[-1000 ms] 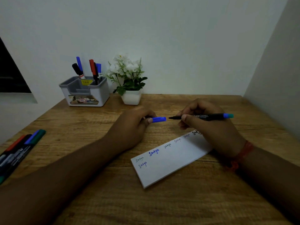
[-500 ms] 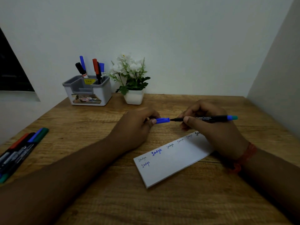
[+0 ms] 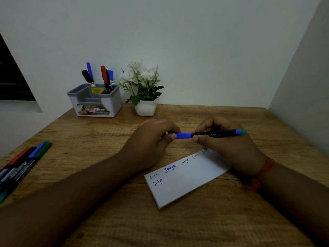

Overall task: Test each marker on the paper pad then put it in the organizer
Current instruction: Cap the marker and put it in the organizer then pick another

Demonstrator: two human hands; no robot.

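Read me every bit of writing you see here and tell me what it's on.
"FABER-CASTELL": barrel of the marker held in both hands.
"Satya": handwritten several times on the paper pad.
"OP...": cut-off letters on the organizer front label; the rest is blurred.
Yellow sticker inside the organizer: too small to read.
Loose markers at left: print blurred.

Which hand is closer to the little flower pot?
Left. The left hand sits just in front of the flower pot, holding the blue cap. The right hand is farther off to the pot's right, gripping the marker.

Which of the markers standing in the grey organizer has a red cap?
The red-capped marker in the grey organizer, standing between the tall blue marker and the short blue-capped one.
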